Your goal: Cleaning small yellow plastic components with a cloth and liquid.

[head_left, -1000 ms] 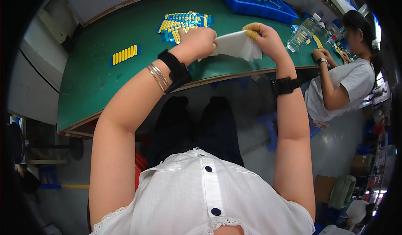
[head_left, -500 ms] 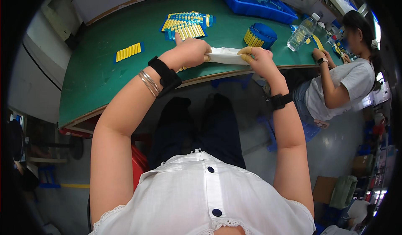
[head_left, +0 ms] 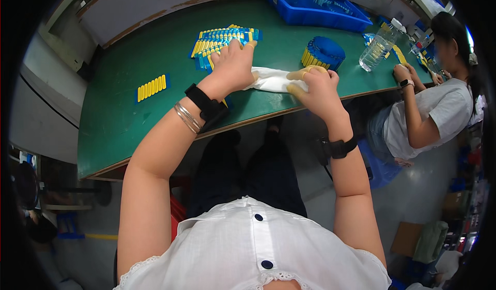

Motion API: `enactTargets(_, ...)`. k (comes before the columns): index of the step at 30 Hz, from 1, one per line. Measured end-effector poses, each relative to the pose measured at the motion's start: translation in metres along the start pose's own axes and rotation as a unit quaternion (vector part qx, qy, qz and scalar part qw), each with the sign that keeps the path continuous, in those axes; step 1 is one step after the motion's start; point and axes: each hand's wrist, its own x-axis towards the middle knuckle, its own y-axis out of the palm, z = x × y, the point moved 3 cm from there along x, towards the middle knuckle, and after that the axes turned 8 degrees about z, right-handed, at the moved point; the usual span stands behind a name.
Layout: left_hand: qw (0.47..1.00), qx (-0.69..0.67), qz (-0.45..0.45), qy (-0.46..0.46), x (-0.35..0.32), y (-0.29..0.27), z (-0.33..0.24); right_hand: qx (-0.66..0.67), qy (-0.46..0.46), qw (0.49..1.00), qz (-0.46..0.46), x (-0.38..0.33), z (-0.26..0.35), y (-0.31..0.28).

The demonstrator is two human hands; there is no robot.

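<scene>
A white cloth (head_left: 272,80) stretches between my two hands above the near edge of the table. My right hand (head_left: 321,91), with pale yellow finger cots on some fingers, grips the cloth's right end. My left hand (head_left: 232,69) is at the cloth's left end, its fingers stretched out and apart toward a pile of blue strips with yellow bars (head_left: 211,43). Whether its thumb touches the cloth is hidden. Right of the pile stands a round coil of the same blue and yellow strip (head_left: 324,53). A short strip piece (head_left: 153,88) lies flat to the left.
The green table (head_left: 116,119) carries a large blue tray (head_left: 320,12) at the back. A clear plastic bottle (head_left: 380,47) stands at the right. Beyond it a co-worker (head_left: 431,101) sits, hands near yellow strips on the table. A blue stool (head_left: 382,168) is below.
My left hand has opened from its pinch on the cloth, fingers extending toward the pile. My right hand has lowered slightly with the cloth, which now sags and creases more.
</scene>
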Motion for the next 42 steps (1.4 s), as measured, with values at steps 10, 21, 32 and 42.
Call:
enactTargets(10, 0.977, 0.127, 0.01, 0.17, 0.0, 0.009, -0.039, 0.051, 0.009, 0.998, -0.024, 0.001, -0.023, 0.03)
enactTargets(21, 0.99, -0.117, -0.041, 0.069, 0.022, -0.032, -0.037, 0.107, -0.013, 0.991, -0.077, 0.031, -0.008, -0.016)
enactTargets(32, 0.799, -0.53, 0.038, 0.282, -0.018, -0.044, -0.042, 0.415, 0.036, 0.889, -0.189, 0.001, 0.02, -0.051)
enactTargets(42, 0.525, -0.831, 0.124, 0.136, -0.043, -0.016, -0.035, 0.667, 0.111, 0.736, -0.009, -0.001, 0.026, -0.02)
